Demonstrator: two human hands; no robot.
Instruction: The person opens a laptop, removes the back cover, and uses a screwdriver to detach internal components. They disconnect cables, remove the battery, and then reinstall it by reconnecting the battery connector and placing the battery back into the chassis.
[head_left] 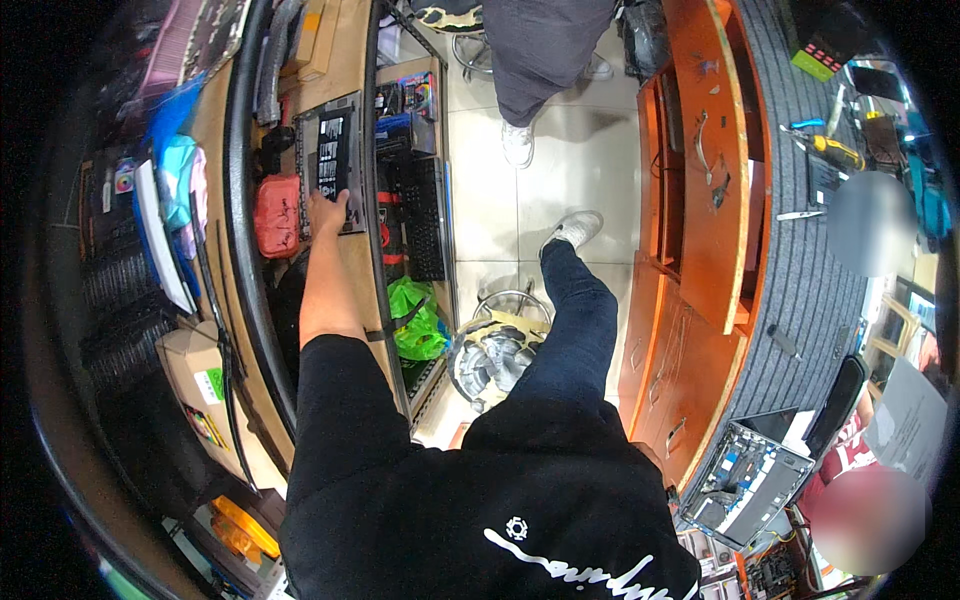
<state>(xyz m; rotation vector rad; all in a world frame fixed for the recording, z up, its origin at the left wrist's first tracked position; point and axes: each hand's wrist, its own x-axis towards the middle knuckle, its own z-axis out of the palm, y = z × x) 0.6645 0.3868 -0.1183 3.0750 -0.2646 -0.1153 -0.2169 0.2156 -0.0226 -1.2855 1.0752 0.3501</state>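
My left hand [330,205] reaches to the wooden shelf on the left, its fingers on the lower end of a black battery pack [332,150] with white labels. The battery lies along a silver-grey laptop part [352,214], and my thumb and fingers grip around its end. Just left of the hand is a red zipped case [276,215]. My right hand [650,460] barely shows beside my body at the lower right; its fingers are hidden.
Another person's legs [530,50] stand ahead on the tiled floor. A stool [490,355] is beside my leg. An orange drawer cabinet [700,130] lines the right, with a grey-topped bench [820,280] holding tools and an opened laptop [745,480]. Two blurred people are beyond it.
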